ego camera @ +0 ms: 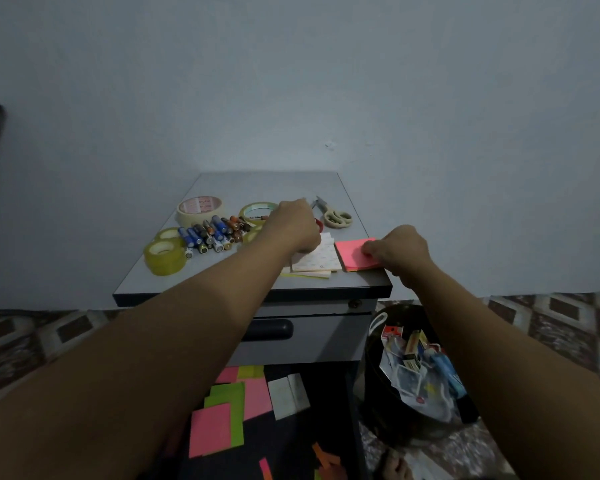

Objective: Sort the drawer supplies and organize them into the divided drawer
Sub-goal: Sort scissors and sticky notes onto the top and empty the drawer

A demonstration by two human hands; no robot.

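On the grey cabinet top (222, 275) my right hand (397, 245) pinches the edge of a pink sticky-note pad (352, 256) at the front right corner. My left hand (293, 225) lies curled over a white patterned note pad (317, 258) and hides a red-handled item behind it; what its fingers hold is hidden. A heap of batteries (212, 235) sits left of centre among tape rolls: a cream one (199, 210), clear yellowish ones (163, 256) and a green-cored one (255, 211). Beige scissors (335, 214) lie at the back right. Below, the open drawer (302, 445) holds pink and green notes (222, 410).
A black bin (378, 393) stuffed with wrappers and small boxes stands on the floor right of the cabinet. The upper drawer with a dark handle (274, 329) is closed. A pale wall rises just behind the cabinet. Patterned tiles cover the floor.
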